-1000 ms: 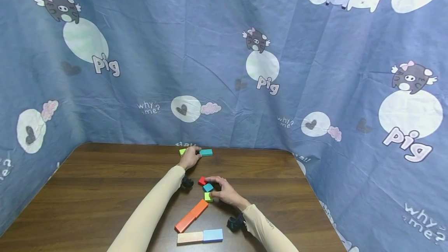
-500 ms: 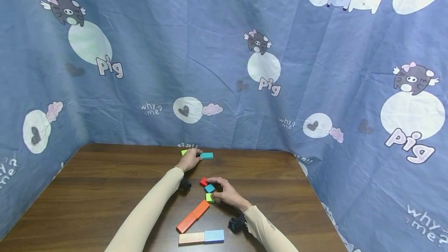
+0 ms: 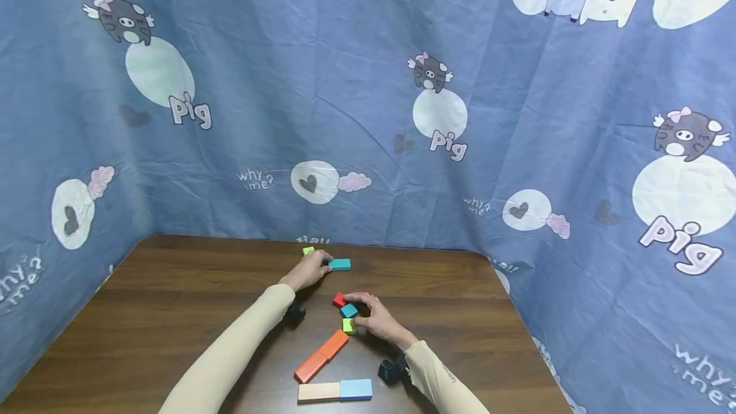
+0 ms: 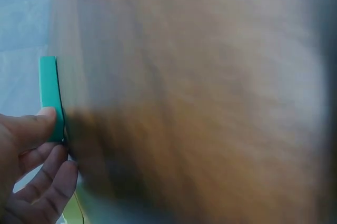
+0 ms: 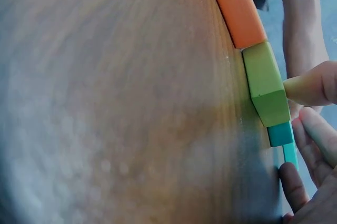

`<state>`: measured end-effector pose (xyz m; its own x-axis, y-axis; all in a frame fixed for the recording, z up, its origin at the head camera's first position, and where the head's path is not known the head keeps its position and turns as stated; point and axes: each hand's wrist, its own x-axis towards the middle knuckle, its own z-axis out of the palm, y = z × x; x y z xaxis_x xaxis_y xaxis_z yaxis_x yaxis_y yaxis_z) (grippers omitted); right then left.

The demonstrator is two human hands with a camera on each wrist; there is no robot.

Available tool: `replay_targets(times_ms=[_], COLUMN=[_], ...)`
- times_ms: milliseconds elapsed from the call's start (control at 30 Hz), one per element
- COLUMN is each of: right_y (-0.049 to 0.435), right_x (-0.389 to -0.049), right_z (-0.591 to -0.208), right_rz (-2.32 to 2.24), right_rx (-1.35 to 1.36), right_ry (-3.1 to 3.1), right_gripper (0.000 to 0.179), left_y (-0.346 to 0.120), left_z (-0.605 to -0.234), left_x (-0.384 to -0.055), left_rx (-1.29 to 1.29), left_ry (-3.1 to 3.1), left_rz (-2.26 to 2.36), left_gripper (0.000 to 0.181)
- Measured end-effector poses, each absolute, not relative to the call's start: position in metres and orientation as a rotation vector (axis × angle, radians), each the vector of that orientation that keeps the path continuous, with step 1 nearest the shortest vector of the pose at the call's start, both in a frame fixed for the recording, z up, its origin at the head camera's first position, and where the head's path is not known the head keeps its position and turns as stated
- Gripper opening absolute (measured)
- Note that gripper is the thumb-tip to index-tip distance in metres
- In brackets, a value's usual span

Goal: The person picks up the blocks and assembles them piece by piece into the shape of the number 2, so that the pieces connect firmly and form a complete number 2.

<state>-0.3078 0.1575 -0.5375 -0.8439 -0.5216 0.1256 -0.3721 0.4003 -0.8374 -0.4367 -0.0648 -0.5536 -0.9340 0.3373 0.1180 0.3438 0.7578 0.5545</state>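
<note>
At the far side of the table, my left hand point(image 3: 308, 270) pinches the near end of a flat turquoise block point(image 3: 340, 264), thumb on one face in the left wrist view. A lime block point(image 3: 308, 250) lies just behind that hand. Nearer, my right hand point(image 3: 381, 321) arches beside a short row of small blocks: red point(image 3: 340, 299), teal point(image 3: 349, 311) and lime green point(image 3: 349, 326). Its thumb touches the green block point(image 5: 268, 82) in the right wrist view; the index finger reaches to the red one, contact unclear.
Two orange-red blocks point(image 3: 322, 356) lie end to end on a slant below the green block. Closer to me, a tan block point(image 3: 319, 392) and a light blue block point(image 3: 356, 390) meet in a line. A blue patterned cloth point(image 3: 368, 114) hangs behind the wooden table point(image 3: 172, 312).
My left hand has drawn the turquoise block toward me, away from the table's far edge and the lime block there. The right hand keeps its place by the small blocks. The head view shifts slightly.
</note>
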Motion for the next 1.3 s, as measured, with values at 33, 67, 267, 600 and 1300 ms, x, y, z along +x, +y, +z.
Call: replay_targets(times_ms=[33, 67, 267, 600, 1300], right_y=[0.158, 0.159, 0.161, 0.161, 0.157], right_x=[-0.308, -0.309, -0.311, -0.312, -0.307], right_z=[-0.537, -0.538, -0.539, -0.541, -0.539], right_rz=[-1.432, -1.434, -1.432, -1.448, -1.454], right_rx=[-0.801, -0.800, -0.797, -0.799, -0.821], right_ry=[2.499, 2.503, 2.514, 2.512, 2.501], right_gripper=[0.051, 0.051, 0.052, 0.050, 0.052], left_y=[-0.066, -0.067, -0.076, -0.093, -0.125], left_z=[-0.554, -0.554, -0.557, -0.562, -0.561], left_x=[-0.435, -0.434, -0.426, -0.410, -0.373], left_rx=[-0.575, -0.583, -0.614, -0.680, -0.761], left_ry=[-2.934, -2.927, -2.895, -2.820, -2.831], left_rz=[-0.924, -0.923, -0.940, -0.953, -0.951], left_gripper=[0.030, 0.030, 0.028, 0.028, 0.028])
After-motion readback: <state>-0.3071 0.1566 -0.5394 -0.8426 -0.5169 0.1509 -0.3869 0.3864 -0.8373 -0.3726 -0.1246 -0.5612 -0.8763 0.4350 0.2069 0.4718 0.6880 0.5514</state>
